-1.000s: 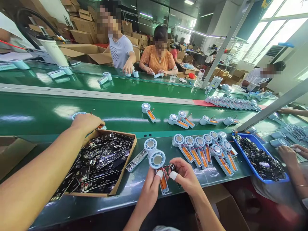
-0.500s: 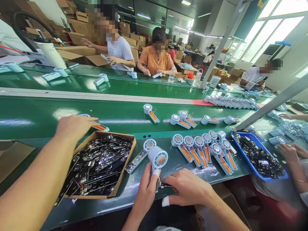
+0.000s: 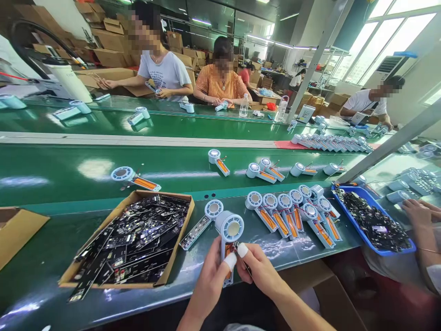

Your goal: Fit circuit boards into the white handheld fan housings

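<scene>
My left hand (image 3: 211,281) is closed round the handle of a white handheld fan unit (image 3: 230,228), which stands upright just above the table's near edge, round head on top. Its open handle shows an orange battery. My right hand (image 3: 262,271) pinches a small black circuit board (image 3: 245,263) against that handle. Both thumbs wear white finger cots. Just left of my hands stands a cardboard box (image 3: 181,236) full of black circuit boards. A second opened fan unit (image 3: 206,219) lies flat beside it.
Several fan units (image 3: 292,212) lie in a row to my right, before a blue tray (image 3: 396,252) of black parts. A co-worker's hands (image 3: 417,214) work at the far right. More units (image 3: 135,179) ride the green belt (image 3: 69,165). People sit across it. A cardboard flap (image 3: 17,232) lies at the left.
The co-worker's arm from the left has pulled away, leaving a fan unit on the belt. My right hand took a black board off the table and brought it to the fan's handle.
</scene>
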A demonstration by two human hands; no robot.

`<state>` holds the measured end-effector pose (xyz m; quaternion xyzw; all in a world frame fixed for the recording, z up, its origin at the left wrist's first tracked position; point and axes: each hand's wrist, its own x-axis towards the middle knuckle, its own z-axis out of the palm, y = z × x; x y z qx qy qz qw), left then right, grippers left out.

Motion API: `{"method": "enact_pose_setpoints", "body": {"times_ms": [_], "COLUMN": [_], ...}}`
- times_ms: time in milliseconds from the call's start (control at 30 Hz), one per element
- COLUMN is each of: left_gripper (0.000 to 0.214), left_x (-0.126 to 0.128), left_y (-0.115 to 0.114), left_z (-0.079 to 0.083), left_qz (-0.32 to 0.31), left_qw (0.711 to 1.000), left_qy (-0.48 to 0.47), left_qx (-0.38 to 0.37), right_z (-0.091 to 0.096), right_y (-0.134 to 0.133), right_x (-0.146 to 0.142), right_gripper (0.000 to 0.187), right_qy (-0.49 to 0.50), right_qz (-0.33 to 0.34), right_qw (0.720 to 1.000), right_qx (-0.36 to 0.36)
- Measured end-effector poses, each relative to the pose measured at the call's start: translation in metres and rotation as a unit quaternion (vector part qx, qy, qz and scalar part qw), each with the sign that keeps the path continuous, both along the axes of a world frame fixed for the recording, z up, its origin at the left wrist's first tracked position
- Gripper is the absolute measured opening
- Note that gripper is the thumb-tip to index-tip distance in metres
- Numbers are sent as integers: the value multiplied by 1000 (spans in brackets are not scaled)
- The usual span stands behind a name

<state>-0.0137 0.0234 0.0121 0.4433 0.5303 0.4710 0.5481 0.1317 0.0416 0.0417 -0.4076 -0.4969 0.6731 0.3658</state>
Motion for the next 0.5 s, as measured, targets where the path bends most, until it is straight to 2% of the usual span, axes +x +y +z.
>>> {"method": "enact_pose_setpoints", "body": {"times_ms": [100,200,300,367,500], "left_gripper": [53,50,42,35,33], "left_x": [5,10,11,10,8], "left_y": [-2,-3,0,3,10], "left_z": [-6,-10,-7,-2,2], "left_qz": [-4,55,92,82,59], "left_qw": [1000,996,991,992,994], "left_qy": [19,63,91,95,89], "left_qx": [1,-26,-38,-26,-27], "right_z": [1,3,3,0,-11], "right_y": [0,-4,-16,-26,-38], "right_x": [-2,-3,-3,-3,-3], "right_gripper": [64,61,46,39,40], "right_qy": [-9,-29,-37,-57,-113], "right_qz": [-20,-38,-73,-99,-145], "right_qw": [1000,999,996,990,968], "right_qx": [11,21,37,82,171]}}
